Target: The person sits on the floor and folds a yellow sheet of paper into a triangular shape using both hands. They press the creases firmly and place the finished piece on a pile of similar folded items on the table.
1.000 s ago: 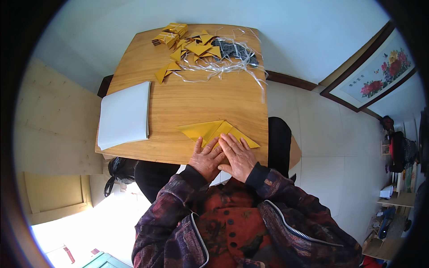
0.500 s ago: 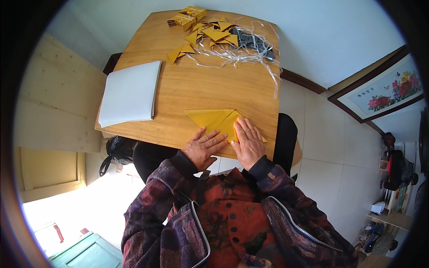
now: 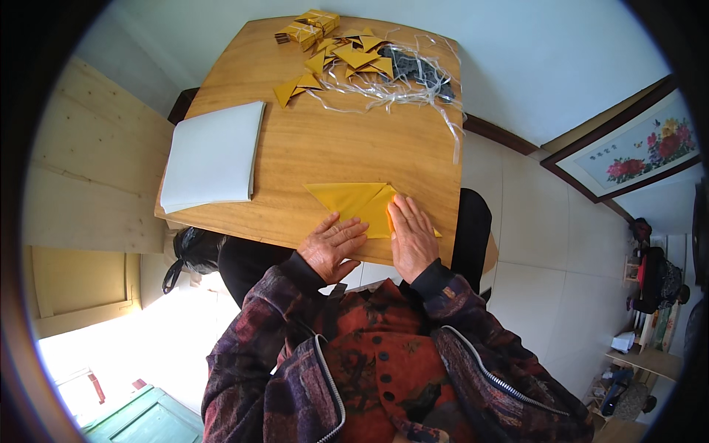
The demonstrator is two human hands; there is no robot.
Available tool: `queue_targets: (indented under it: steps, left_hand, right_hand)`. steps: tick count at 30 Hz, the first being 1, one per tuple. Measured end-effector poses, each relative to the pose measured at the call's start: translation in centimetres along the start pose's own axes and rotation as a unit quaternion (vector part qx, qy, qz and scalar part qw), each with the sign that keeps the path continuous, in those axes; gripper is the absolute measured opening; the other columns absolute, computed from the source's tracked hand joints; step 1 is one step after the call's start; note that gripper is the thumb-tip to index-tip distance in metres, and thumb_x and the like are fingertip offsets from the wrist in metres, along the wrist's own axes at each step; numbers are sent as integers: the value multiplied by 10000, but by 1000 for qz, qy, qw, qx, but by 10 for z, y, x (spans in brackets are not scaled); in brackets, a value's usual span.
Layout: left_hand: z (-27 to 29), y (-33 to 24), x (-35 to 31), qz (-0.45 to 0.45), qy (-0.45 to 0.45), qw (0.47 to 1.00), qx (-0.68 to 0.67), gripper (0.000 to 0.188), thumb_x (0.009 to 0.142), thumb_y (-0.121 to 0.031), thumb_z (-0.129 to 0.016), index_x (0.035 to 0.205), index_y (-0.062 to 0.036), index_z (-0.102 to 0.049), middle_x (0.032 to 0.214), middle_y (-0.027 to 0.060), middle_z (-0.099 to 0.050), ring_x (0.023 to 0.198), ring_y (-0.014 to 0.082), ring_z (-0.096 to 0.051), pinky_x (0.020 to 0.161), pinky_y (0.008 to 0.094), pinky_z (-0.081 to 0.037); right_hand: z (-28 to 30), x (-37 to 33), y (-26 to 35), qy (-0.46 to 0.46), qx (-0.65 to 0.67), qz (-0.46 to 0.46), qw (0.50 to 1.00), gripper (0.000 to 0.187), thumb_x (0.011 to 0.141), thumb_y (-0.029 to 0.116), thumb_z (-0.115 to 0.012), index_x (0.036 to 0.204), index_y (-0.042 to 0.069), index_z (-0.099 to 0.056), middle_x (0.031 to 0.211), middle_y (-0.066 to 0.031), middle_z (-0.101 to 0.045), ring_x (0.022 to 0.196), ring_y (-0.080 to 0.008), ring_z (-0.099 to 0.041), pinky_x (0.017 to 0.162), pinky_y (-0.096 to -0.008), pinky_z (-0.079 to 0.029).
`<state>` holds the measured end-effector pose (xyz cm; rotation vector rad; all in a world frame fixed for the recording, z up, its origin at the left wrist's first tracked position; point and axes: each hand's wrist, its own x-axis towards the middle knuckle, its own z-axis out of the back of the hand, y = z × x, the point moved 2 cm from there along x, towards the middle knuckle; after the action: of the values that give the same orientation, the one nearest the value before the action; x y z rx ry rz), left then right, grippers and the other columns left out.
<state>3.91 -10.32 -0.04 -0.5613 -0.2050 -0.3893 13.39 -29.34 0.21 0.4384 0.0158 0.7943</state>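
Note:
A folded sheet of golden-yellow paper lies flat on the wooden table, close to its near edge. My left hand rests with fingers stretched on the lower left part of the paper. On the paper's right part lies my right hand, flat, its fingers extended and side by side. An orange patch shows along the left side of the right hand. Both hands cover part of the paper's lower area.
White sheets are stacked at the table's left. Folded golden paper pieces, a tied golden bundle, white plastic strips and a dark grey item lie at the far side. A black bag hangs below the left edge.
My left hand has slid slightly left, uncovering more of the paper between the hands. The right hand has shifted only a little, and the paper stays in place.

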Motion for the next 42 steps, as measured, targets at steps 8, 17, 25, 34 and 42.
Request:
queue_targets:
  steps: [8, 17, 25, 34, 42]
  left_hand:
    - [3, 2, -5, -15, 35, 999, 29, 534, 803, -234, -716, 1289, -59, -581, 1427, 101, -513, 1353, 267, -449, 1147, 497, -296]
    - [26, -3, 8, 70, 23, 984, -161, 395, 846, -123, -668, 1230, -43, -624, 1355, 137, -572, 1282, 286, -525, 1093, 440, -370]
    - [46, 28, 74, 212, -120, 970, 17, 152, 890, -59, -566, 969, -62, -696, 910, 132, -658, 768, 320, -649, 723, 385, -528]
    - [55, 43, 89, 329, 36, 943, 35, 180, 843, -224, -633, 942, -105, -725, 909, 111, -692, 892, 307, -656, 786, 410, -519]
    - [30, 48, 101, 299, 132, 936, 130, 306, 753, -246, -717, 1045, -162, -689, 1087, 69, -633, 1127, 290, -541, 958, 458, -417]
  right_hand:
    - [3, -2, -6, -16, 34, 16, 999, 479, 909, 54, -480, 1387, 28, -455, 1485, -126, -420, 1395, -307, -362, 1134, -458, -288]
    - [-1, -4, -9, -23, 54, 21, 998, 539, 851, 18, -491, 1389, 26, -455, 1486, -141, -416, 1397, -321, -357, 1148, -468, -274]
    - [-3, -1, -9, -56, 61, 33, 996, 533, 811, -7, -539, 1340, 6, -479, 1433, -167, -450, 1357, -353, -393, 1115, -461, -309]
    - [-2, 2, -12, -73, 72, 58, 993, 534, 788, -3, -577, 1316, -9, -495, 1397, -180, -475, 1338, -348, -412, 1100, -448, -323]
    - [3, 1, -13, -89, 92, 53, 990, 530, 798, -9, -561, 1323, -3, -490, 1386, -199, -478, 1295, -371, -451, 1083, -443, -362]
